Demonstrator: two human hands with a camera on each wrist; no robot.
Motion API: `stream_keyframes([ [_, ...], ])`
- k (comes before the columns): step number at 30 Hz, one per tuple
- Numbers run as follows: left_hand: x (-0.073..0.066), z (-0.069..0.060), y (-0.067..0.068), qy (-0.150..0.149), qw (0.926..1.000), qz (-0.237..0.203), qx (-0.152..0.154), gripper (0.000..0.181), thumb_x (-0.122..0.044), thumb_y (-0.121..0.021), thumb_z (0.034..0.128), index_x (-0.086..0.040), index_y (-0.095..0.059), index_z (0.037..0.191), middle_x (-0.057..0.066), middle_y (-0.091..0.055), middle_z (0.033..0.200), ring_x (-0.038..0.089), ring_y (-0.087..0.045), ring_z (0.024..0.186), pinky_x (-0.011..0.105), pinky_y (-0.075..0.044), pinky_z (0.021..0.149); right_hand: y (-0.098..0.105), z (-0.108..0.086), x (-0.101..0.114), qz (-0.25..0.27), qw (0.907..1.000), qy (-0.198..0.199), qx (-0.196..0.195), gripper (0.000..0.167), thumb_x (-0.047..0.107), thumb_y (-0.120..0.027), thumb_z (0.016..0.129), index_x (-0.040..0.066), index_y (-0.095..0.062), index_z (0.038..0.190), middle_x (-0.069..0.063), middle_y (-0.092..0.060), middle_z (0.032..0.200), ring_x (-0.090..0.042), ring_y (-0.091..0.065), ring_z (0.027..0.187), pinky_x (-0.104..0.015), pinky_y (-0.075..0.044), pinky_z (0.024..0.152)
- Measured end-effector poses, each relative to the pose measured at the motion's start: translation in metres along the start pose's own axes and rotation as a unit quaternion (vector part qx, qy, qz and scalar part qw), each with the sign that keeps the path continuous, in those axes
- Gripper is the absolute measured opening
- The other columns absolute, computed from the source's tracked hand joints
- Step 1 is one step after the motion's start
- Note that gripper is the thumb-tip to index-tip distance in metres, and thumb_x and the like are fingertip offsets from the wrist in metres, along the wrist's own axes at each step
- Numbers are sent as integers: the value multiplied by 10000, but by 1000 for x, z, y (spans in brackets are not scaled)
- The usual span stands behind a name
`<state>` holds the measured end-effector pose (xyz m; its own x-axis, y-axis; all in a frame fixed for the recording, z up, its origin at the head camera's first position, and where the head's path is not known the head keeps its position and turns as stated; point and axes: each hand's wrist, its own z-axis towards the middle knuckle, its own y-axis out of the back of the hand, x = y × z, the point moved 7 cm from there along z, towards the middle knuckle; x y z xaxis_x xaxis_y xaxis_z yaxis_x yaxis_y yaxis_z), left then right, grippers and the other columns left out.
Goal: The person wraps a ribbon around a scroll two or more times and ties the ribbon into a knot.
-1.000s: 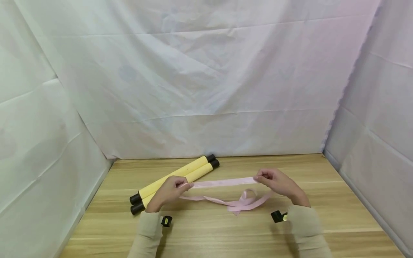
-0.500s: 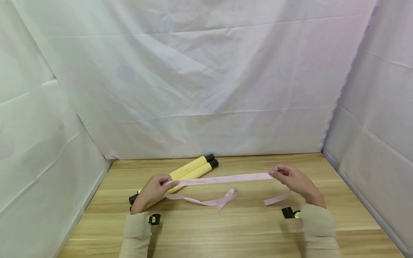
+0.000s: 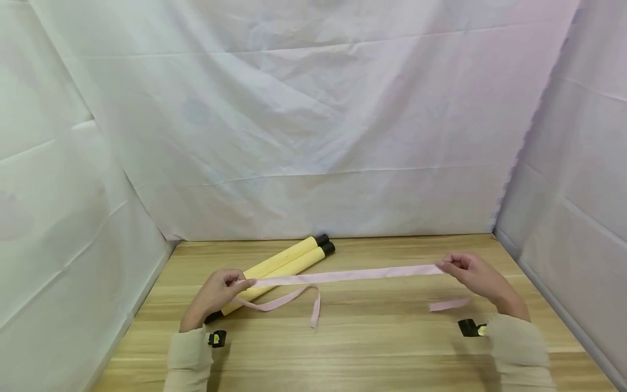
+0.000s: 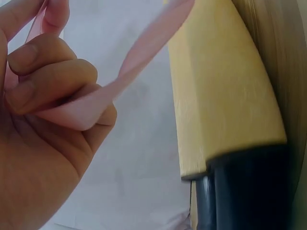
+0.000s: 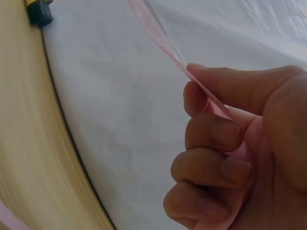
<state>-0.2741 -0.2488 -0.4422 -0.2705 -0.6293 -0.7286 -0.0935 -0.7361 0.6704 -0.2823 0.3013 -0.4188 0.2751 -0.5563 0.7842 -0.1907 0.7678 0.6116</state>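
A pink ribbon (image 3: 343,276) is stretched nearly level between my two hands, above the table. My left hand (image 3: 215,294) pinches it on the left, and a loose length hangs from there in a bend. In the left wrist view, curled fingers (image 4: 55,79) hold the ribbon (image 4: 88,108) against the palm. On the right, my right hand (image 3: 485,280) pinches the ribbon between thumb and forefinger, with a short tail hanging below. The right wrist view shows the ribbon (image 5: 153,31) passing into the curled fingers (image 5: 211,163).
Two yellow tubes (image 3: 289,264) with black ends lie side by side, slanting across the table (image 3: 343,354) at left; the left hand is in front of their near part. White cloth (image 3: 313,136) hangs behind and on both sides.
My hands have moved apart, left hand to the left and right hand to the right. The taut stretch of ribbon has grown longer, and the loose lengths below have shortened.
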Motion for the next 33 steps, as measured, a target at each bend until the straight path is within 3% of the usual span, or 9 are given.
stream_keyframes([
  [9, 6, -8, 17, 14, 9991, 417, 110, 394, -390, -698, 921, -76, -612, 697, -95, -331, 598, 26, -320, 549, 232, -340, 546, 20, -10, -18, -333, 9993, -153, -10, 225, 253, -558, 1027, 106, -609, 865, 76, -375, 693, -87, -391, 627, -299, -352, 559],
  [18, 10, -17, 33, -301, 9977, 597, 127, 388, -340, -703, 925, -143, -564, 621, -121, -328, 581, 12, -330, 538, 234, -348, 526, 39, -16, -34, -739, 9971, -112, -174, 202, 199, -558, 1025, 114, -623, 854, 88, -344, 654, -78, -359, 589, -289, -323, 543],
  [23, 14, -24, 41, -437, 9968, 656, 147, 413, -305, -705, 927, -166, -504, 595, -133, -301, 592, 2, -315, 546, 229, -335, 530, 46, -20, -46, -841, 9962, -191, -126, 206, 180, -547, 1029, 103, -630, 856, 88, -402, 679, -67, -376, 622, -278, -327, 567],
  [33, 27, -38, 63, -62, 9945, 1035, 152, 437, -360, -711, 914, -177, -506, 574, -140, -317, 575, 15, -325, 556, 230, -325, 536, 67, -32, -62, -1420, 9876, -671, -9, 237, 263, -521, 1044, 112, -669, 937, 47, -566, 819, -47, -390, 703, -263, -328, 597],
])
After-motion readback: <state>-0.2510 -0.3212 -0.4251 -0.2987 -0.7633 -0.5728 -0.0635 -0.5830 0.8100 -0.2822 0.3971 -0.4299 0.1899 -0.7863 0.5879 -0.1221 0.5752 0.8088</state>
